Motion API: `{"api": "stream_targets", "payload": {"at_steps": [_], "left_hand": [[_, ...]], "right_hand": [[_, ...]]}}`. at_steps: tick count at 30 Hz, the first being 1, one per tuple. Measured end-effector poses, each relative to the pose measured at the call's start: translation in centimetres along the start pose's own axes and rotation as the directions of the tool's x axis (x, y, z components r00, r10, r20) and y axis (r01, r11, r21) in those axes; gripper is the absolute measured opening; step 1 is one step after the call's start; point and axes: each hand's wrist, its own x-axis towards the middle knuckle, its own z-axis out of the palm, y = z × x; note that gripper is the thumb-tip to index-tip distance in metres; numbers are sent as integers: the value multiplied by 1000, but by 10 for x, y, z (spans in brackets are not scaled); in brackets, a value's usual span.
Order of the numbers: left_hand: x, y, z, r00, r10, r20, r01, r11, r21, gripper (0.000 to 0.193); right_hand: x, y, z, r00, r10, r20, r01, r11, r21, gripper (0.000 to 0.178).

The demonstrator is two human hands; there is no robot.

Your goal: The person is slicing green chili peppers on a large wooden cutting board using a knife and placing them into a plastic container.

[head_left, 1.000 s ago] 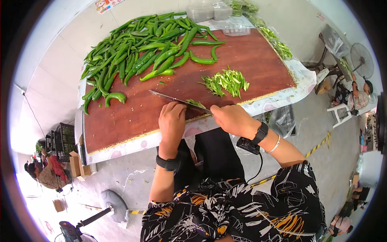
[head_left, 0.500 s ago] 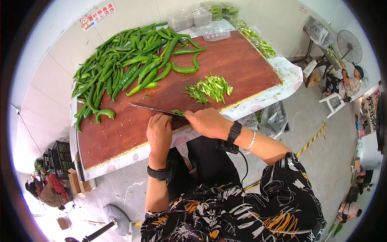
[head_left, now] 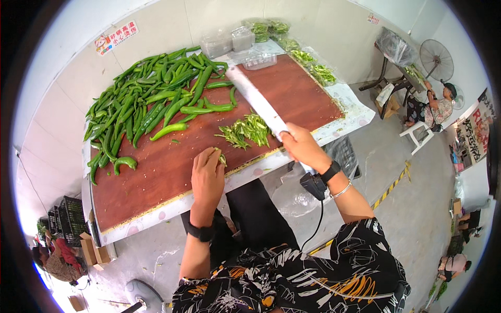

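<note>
My right hand grips the handle of a kitchen knife. Its long pale blade is raised, pointing toward the far left, with the broad face showing. Below the blade, a heap of sliced green pepper sits on the reddish-brown board. At the board's near edge my left hand is curled down. A bit of cut green pepper shows beside its fingertips; the rest is hidden under the fingers. Whole long green peppers are piled on the far left of the board.
Clear plastic boxes and bags of sliced peppers line the far edge. A plastic-lined crate stands low at the right. Black crates are at the left. A seated person works beside a fan.
My right hand has lifted the knife away from my left hand and swung it right, over the sliced heap. The blade has turned from edge-on to broad side. My left hand stays low on the board.
</note>
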Motion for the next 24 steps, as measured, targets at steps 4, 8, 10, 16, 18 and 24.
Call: {"api": "stream_targets", "payload": {"at_steps": [4, 8, 10, 16, 18, 24], "left_hand": [[-4, 10, -23, 1000, -5, 3, 5, 1000, 10, 35], [4, 23, -52, 998, -61, 35, 60, 998, 15, 36], [17, 37, -65, 999, -40, 37, 40, 999, -1, 38], [58, 69, -86, 992, 123, 19, -121, 990, -71, 43], [63, 72, -81, 992, 126, 24, -124, 990, -72, 44], [67, 74, -64, 976, 193, 102, -180, 976, -124, 41]], "right_hand": [[7, 9, -38, 991, 60, -122, -76, 989, -128, 22], [12, 39, -56, 985, 141, -100, -127, 983, 134, 18], [7, 42, -55, 976, 199, -83, -169, 946, 278, 15], [8, 44, -53, 953, 304, -15, -254, 820, 513, 12], [10, 46, -58, 975, 218, -41, -184, 898, 401, 11], [31, 39, -64, 964, -79, -254, 2, 958, -287, 24]]}}
